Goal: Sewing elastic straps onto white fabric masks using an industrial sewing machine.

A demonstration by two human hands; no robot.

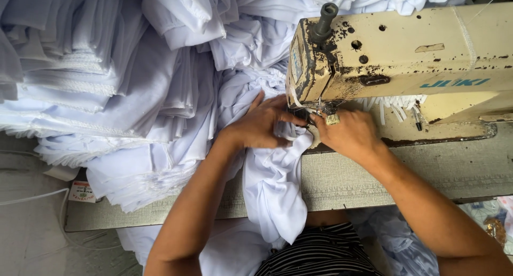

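My left hand [262, 123] pinches a bunched white garment [275, 188] just left of the needle area of a worn cream sewing machine [406, 56]. My right hand [347, 132] rests on the same white cloth at the presser foot, fingers curled on the fabric edge under the machine head. The garment hangs from the needle down over the table's front edge toward my lap. The needle itself is hidden by my fingers and the machine head.
A large heap of folded white garments [107, 89] fills the left and back of the grey table [459, 171]. A small red-and-white paper tag [82, 192] lies at the table's left corner. A pen [417, 119] lies on the machine bed.
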